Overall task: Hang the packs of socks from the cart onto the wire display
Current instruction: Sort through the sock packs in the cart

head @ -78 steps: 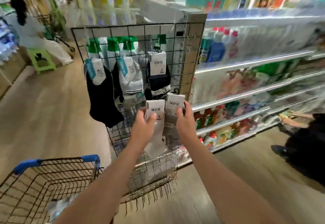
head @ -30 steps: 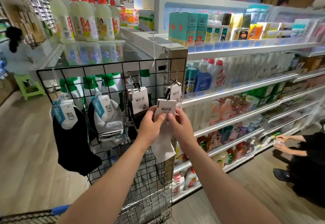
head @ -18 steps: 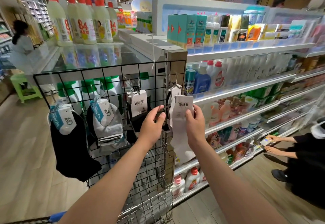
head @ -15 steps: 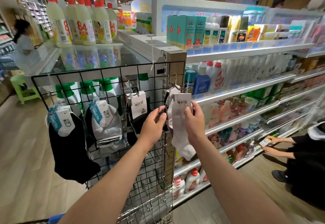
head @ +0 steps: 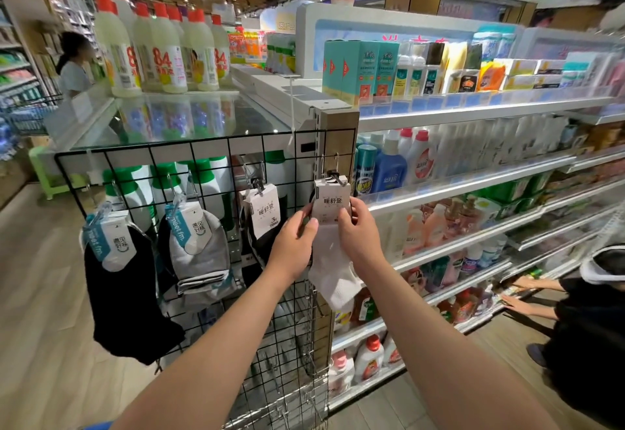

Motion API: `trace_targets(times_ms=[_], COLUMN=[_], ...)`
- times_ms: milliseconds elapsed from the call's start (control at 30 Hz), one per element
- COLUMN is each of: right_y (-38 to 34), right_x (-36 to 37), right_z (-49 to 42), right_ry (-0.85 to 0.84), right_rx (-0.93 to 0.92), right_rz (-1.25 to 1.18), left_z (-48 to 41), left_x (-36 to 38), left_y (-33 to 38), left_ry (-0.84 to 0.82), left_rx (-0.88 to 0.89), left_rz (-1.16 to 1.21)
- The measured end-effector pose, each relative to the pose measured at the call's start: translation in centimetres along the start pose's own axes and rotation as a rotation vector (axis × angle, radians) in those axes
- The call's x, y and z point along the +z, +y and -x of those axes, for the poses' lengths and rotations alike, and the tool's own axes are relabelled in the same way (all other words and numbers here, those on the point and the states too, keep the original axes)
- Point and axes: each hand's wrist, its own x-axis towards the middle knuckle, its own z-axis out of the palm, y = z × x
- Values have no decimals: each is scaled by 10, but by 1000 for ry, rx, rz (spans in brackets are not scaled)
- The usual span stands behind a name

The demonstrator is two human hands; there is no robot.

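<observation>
So, both hands are pinching the white sock pack (head: 333, 262) by its card: left hand (head: 293, 245) on the lower left corner, right hand (head: 359, 238) on the lower right. It's near the wire display's (head: 209, 149) top right corner, with the card's top at a hook (head: 333, 172).

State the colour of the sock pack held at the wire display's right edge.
White socks under a white card label, clearest in the head view.

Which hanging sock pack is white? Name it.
The rightmost pack on the wire display, pinched by the left hand and right hand; others are black or grey.
</observation>
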Motion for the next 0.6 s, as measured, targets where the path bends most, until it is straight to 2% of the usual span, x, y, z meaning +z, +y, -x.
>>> trace_targets(times_ms=[167, 367, 467, 600], right_y=[3, 4, 10, 24], right_x=[1, 4, 13, 31], right_z=[2, 39, 62, 98], right_ry=[42, 279, 223, -1], right_rx=[-31, 33, -28, -5], right_rz=[111, 211, 176, 140], left_z=[4, 17, 28, 61], left_x=[2, -1, -7, -27], left_y=[2, 0, -1, -13], left_ry=[15, 27, 24, 53], left_rx=[-23, -36, -31, 9], left_rz=[-4, -36, -25, 8])
